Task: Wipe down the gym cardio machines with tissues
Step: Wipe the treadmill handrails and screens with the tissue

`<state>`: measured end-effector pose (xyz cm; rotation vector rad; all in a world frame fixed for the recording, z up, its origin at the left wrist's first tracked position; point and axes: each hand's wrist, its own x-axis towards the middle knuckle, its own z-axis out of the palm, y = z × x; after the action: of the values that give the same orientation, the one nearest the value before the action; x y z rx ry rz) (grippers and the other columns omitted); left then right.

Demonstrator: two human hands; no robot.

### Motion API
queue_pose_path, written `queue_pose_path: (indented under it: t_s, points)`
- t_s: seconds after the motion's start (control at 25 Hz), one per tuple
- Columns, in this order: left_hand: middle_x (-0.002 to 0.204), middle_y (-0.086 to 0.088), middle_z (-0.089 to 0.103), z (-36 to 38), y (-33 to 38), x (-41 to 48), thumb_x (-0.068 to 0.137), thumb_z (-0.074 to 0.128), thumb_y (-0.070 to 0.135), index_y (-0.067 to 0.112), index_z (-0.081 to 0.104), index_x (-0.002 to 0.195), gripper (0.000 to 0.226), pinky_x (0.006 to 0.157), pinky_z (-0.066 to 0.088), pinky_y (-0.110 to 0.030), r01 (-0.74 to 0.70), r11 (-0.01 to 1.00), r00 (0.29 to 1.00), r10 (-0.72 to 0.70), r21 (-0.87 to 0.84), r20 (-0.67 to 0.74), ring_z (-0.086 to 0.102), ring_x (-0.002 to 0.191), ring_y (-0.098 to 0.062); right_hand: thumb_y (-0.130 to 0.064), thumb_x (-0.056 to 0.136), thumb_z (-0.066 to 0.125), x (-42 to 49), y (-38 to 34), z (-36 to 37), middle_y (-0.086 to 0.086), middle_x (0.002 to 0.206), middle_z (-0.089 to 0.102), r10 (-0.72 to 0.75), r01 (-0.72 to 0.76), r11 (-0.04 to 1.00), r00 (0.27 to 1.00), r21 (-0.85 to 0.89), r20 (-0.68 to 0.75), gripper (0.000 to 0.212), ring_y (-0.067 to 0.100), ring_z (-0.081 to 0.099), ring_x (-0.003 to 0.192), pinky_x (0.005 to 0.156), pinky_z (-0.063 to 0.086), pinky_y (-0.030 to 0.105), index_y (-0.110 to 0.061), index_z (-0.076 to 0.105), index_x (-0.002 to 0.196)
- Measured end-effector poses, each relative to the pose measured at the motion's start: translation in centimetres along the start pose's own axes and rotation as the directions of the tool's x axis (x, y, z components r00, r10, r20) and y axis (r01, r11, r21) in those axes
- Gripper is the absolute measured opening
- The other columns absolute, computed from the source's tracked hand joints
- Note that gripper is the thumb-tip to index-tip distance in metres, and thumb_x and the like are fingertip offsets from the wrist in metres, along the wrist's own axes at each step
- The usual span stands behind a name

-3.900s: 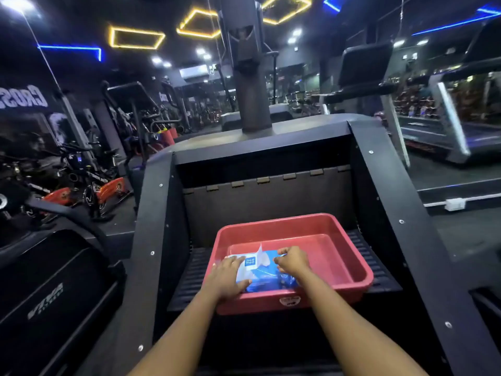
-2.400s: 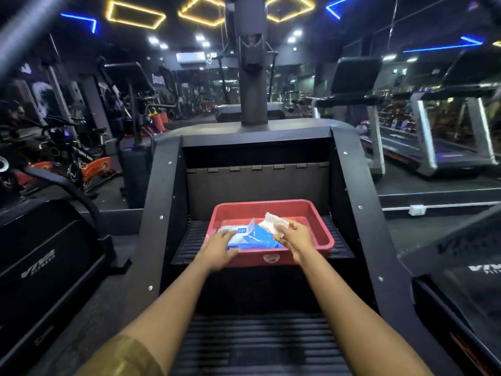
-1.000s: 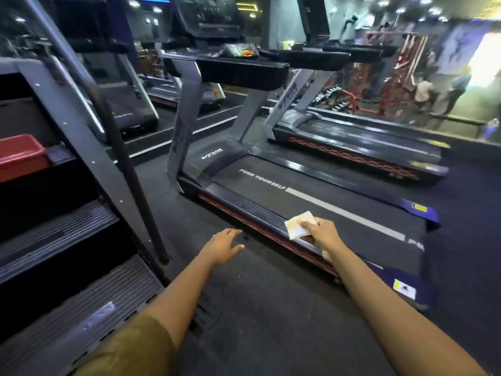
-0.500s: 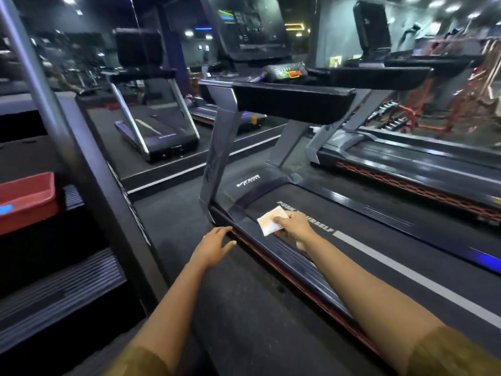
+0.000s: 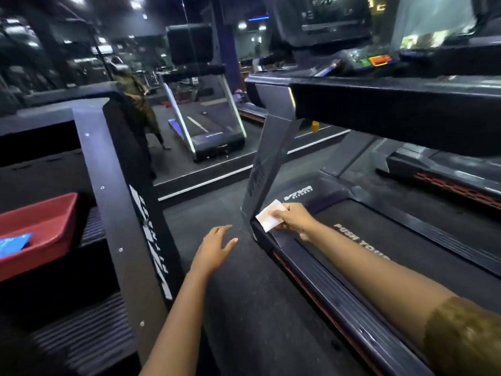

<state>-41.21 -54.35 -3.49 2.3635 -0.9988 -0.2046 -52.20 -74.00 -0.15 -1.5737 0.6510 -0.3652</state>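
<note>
The left hand [image 5: 214, 251] hovers palm down with fingers spread and holds nothing. It is above a strip of dark floor [image 5: 244, 308] that runs forward between two machines. This strip is the open lane, bounded left of the left hand by the slanted side frame of a stair machine [image 5: 122, 213] and right of it by the treadmill's side rail [image 5: 325, 289], which has a red line along its outer edge.

Just ahead and right of the left hand, the right hand [image 5: 294, 219] pinches a white tissue [image 5: 271, 215] between thumb and curled fingers. The tissue sits at the front end of the side rail, by the foot of the treadmill's slanted post [image 5: 271, 158]; whether it touches the post cannot be told. The lettered belt [image 5: 406, 248] lies right of the right hand.

Well left of both hands, a red tray [image 5: 40, 229] rests on a step of the stair machine with a blue pack [image 5: 13, 242] in it.

Above and beyond the right hand the treadmill's console [image 5: 379, 61] overhangs. Farther right stands a second treadmill [image 5: 447, 172], and beyond the lane a raised floor edge [image 5: 217, 180] crosses in front of another treadmill.
</note>
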Motion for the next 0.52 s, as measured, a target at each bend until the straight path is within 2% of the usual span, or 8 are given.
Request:
queue_pose_path:
  t_s: [0.12,0.2,0.32,0.4,0.52]
  points:
    - [0.142,-0.005,0.045,-1.0,-0.9,6.8,0.096,0.053,0.033,0.017,0.045,0.139,0.047,0.106,0.029,-0.025,0.021,1.000,1.000,-0.021,-0.012,-0.020,0.042,0.132,-0.018,0.001,0.087,0.058,7.8,-1.5,0.3,0.006,0.071,0.060,0.018,-0.019,1.000,0.997,0.024,0.074,0.012,0.010,0.059,0.057,0.052,0.048,0.018,-0.006,0.063,0.078]
    - [0.138,-0.003,0.050,-1.6,-0.7,10.8,0.096,0.054,0.031,0.015,0.048,0.137,0.044,0.104,0.028,-0.021,-0.016,0.999,0.997,0.013,-0.045,-0.076,0.045,0.129,-0.016,0.001,0.087,0.058,12.0,-3.0,0.4,0.005,0.073,0.060,0.003,-0.007,0.999,0.993,0.035,0.115,0.007,0.006,0.057,0.055,0.049,0.046,0.014,-0.004,0.064,0.087]
    - [0.118,0.002,0.062,-2.7,0.0,15.4,0.094,0.058,0.025,0.017,0.059,0.124,0.031,0.096,0.036,-0.015,-0.010,0.964,0.982,-0.041,-0.267,-0.185,0.056,0.108,-0.006,-0.004,0.086,0.063,16.6,-5.1,0.4,0.006,0.074,0.062,-0.020,0.014,0.999,0.986,0.042,0.163,0.006,0.003,0.056,0.050,0.046,0.040,0.012,-0.010,0.064,0.084]
    - [0.106,0.007,0.066,-3.1,0.1,19.3,0.094,0.060,0.028,0.024,0.064,0.111,0.019,0.086,0.043,-0.009,0.021,0.894,0.979,-0.109,-0.447,-0.172,0.058,0.093,0.004,-0.007,0.086,0.064,19.7,-6.3,0.7,0.003,0.073,0.064,-0.004,-0.002,0.999,0.983,0.036,0.183,0.004,-0.002,0.056,0.047,0.045,0.042,0.011,-0.010,0.064,0.086]
    - [0.097,0.004,0.070,-4.1,0.3,25.9,0.094,0.058,0.034,0.026,0.066,0.100,0.014,0.073,0.045,-0.016,0.088,0.720,0.985,-0.167,-0.688,-0.048,0.065,0.083,-0.004,-0.004,0.086,0.063,24.0,-7.7,1.6,-0.003,0.063,0.064,-0.006,-0.001,0.999,0.988,0.048,0.152,0.005,-0.003,0.055,0.045,0.044,0.041,0.010,-0.005,0.064,0.090]
